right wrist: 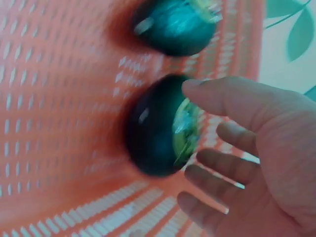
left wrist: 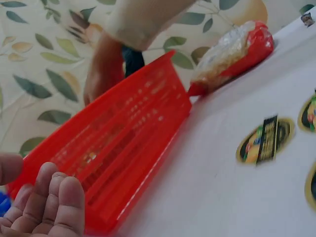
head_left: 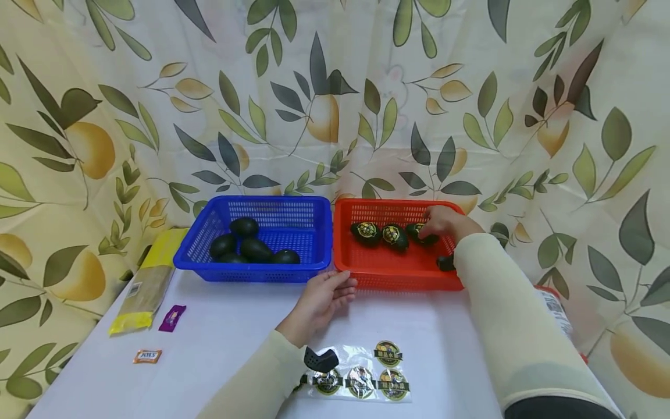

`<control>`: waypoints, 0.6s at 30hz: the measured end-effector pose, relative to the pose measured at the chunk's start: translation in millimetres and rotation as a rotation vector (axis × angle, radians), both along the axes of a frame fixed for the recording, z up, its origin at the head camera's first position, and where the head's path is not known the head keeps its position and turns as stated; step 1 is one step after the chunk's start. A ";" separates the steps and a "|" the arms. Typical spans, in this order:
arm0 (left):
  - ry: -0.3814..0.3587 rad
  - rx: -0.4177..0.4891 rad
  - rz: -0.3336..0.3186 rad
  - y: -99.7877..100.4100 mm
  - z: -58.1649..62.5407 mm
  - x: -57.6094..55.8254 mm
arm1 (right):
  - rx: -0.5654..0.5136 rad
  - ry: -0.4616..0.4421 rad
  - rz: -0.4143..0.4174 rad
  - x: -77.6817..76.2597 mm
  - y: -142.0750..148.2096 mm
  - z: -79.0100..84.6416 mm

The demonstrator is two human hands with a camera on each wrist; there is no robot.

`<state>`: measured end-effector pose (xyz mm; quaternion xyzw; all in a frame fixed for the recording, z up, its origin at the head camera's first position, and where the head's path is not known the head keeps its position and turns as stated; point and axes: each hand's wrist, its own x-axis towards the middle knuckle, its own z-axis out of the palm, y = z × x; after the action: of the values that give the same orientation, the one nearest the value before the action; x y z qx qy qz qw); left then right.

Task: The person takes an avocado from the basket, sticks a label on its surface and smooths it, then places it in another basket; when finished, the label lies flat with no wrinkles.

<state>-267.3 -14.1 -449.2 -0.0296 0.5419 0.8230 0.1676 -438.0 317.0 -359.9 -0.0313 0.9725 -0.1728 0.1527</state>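
Note:
Inside the red basket point(head_left: 398, 281), my right hand point(head_left: 449, 223) is at the rightmost avocado point(head_left: 416, 233) of a row of three, each with a gold-and-black sticker. In the right wrist view the thumb overlaps the edge of that avocado point(right wrist: 153, 128), and the other fingers point(right wrist: 217, 177) spread loosely beside it. Another stickered avocado point(right wrist: 177, 29) lies close by. A dark object point(head_left: 446, 263) is partly covered by the right sleeve. At the basket's front left corner, my left hand point(head_left: 323, 299) has its fingertips near the rim, thumb apart from the loosely bent fingers in the left wrist view.
To the left stands a blue basket point(head_left: 251, 273) with several plain avocados point(head_left: 256, 250). A clear sheet of round stickers point(head_left: 361, 381) lies in front. A yellow-ended packet point(head_left: 143, 291), purple wrapper point(head_left: 172, 318) and orange wrapper point(head_left: 148, 356) lie left; a red-and-clear bag point(left wrist: 237, 54) lies right.

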 end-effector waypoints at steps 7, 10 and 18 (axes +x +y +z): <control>0.000 -0.106 0.106 -76.9 -2.9 9.2 | -0.038 0.127 0.143 9.2 -54.4 22.6; -0.004 -0.157 0.207 -121.1 -2.3 11.2 | -0.111 0.147 0.227 13.5 -91.0 31.1; -0.170 -0.031 0.378 -224.2 22.1 13.5 | -0.380 0.100 0.401 22.3 -194.4 36.3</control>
<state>-253.8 -238.3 -427.1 -0.2026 0.5230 0.8261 0.0547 -415.7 122.7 -323.5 -0.2598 0.9034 -0.3166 0.1270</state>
